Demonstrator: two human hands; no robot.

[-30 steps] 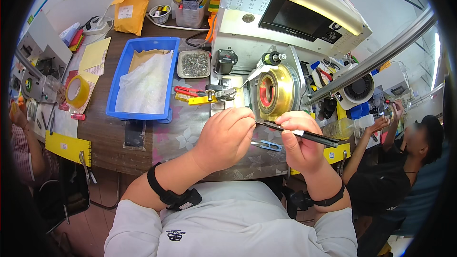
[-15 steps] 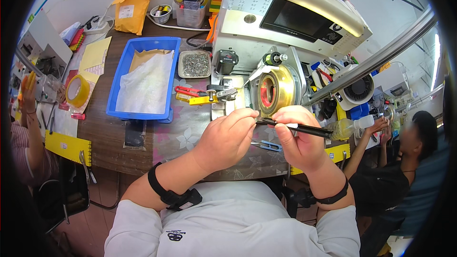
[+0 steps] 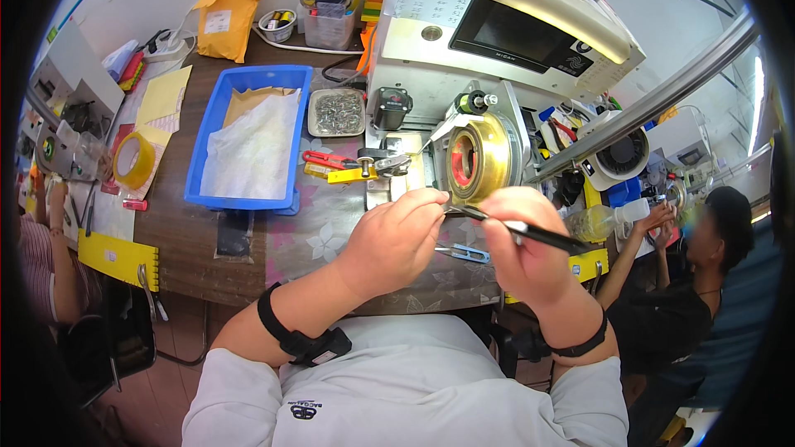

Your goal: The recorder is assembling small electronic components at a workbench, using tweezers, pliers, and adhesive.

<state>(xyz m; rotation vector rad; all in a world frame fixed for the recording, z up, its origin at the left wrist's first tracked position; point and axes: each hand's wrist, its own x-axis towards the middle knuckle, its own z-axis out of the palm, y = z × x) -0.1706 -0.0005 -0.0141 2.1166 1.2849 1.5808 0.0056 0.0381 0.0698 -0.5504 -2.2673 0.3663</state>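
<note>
Held in front of my body, my left hand (image 3: 389,236) is closed in a pinch, and what lies between its fingertips is too small to make out. My right hand (image 3: 523,248) grips a slim black pen-shaped tool (image 3: 542,234). Its thin tip points left and reaches close to my left fingertips, while its thick end slants to the lower right. Just beyond both hands is a winding machine (image 3: 431,33) with a round gold-coloured spool (image 3: 490,157) around a red core. Below my hands lie small blue snips (image 3: 469,253) on the table.
A blue tray (image 3: 199,170) with white sheet stands left, beside a dish of small metal parts (image 3: 337,112). Red-handled pliers (image 3: 327,159) lie near the machine's yellow lever (image 3: 352,175). A metal pole (image 3: 654,99) crosses at right. Co-workers sit at both sides.
My right hand has turned its grip, so the black tool now slants more steeply down to the right. My left hand stays nearly in place.
</note>
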